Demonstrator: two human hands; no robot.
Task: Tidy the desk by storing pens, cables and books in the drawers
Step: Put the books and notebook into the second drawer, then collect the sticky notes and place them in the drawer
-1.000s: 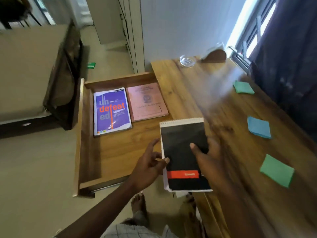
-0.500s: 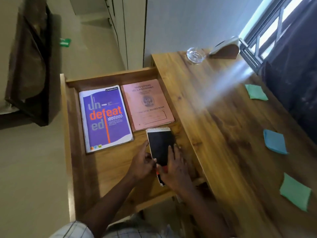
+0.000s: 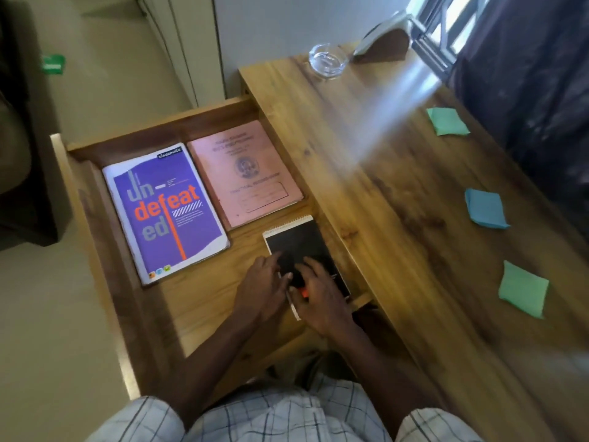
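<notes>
Both hands set the notepad (image 3: pixel 298 239) flat on the drawer (image 3: pixel 153 135) floor. The left hand (image 3: pixel 263 287) and right hand (image 3: pixel 323 301) press fairly straight fingers on its cover, gripping nothing. It lies against the right wall, just near of the pink book (image 3: pixel 245 177), probably squared to save space. Bare floor lies to its left and nearer.

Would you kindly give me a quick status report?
Left hand and right hand flat on black notepad. Notepad lying in open drawer, near pink book. Nothing in the way.

head cam | steep downward | close over drawer (image 3: pixel 204 301) | desk (image 3: pixel 398 234) right
</notes>
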